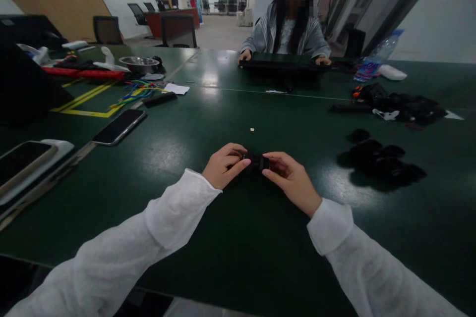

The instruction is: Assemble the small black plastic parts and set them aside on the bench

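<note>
A small black cylindrical object point(256, 162) is held low over the green table, between both hands. My left hand point(224, 166) grips its left end, thumb in front and fingers behind. Around its right end, the thumb and fingers of my right hand point(292, 178) are closed. The dark surface hides details, so I cannot tell its exact kind. Just beyond the hands lies a tiny pale piece point(252, 129). To the right of my right hand sits a cluster of black rounded parts point(383, 158).
Phones point(121, 126) point(28, 163) lie at left, near coloured wires point(141, 90) and a metal bowl point(139, 63). Opposite, a person point(286, 29) holds a black flat panel point(282, 72). A plastic bottle point(381, 54) and a pile of black items point(405, 104) are at right.
</note>
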A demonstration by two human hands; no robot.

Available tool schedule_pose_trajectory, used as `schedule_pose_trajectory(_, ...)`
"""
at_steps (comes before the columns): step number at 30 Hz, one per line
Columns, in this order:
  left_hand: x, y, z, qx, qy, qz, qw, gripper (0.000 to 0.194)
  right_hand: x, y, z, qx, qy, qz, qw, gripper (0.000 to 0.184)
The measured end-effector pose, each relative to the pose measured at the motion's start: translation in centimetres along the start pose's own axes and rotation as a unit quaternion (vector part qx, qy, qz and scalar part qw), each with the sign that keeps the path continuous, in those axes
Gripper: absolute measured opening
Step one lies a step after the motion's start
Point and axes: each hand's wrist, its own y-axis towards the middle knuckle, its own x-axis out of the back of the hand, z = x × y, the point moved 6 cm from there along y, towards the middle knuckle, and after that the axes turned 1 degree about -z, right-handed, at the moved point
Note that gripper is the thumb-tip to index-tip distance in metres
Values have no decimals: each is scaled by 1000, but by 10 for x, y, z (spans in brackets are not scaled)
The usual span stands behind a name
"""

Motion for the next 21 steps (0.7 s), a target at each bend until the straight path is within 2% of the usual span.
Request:
schedule_pose_trajectory(5, 2, -2, -4, -20, -57, -14, 998, 19, 1, 1, -3, 4, 5, -17, 1000, 29)
schedule_pose_trajectory(11, -3, -3, 1, -14, -121, -1, 993, 26, 2, 2, -3, -6, 4, -23, 1000, 29)
schedule_pose_trajectory(15, -6, -4, 7, 12, -139, 11, 990, 34, 3, 2, -2, -15, 6, -23, 1000, 29)
schedule_pose_trajectory(21, -5, -3, 9, 51, -113, 32, 992, 28, 3, 2, -2, -10, -3, -15, 1000, 30)
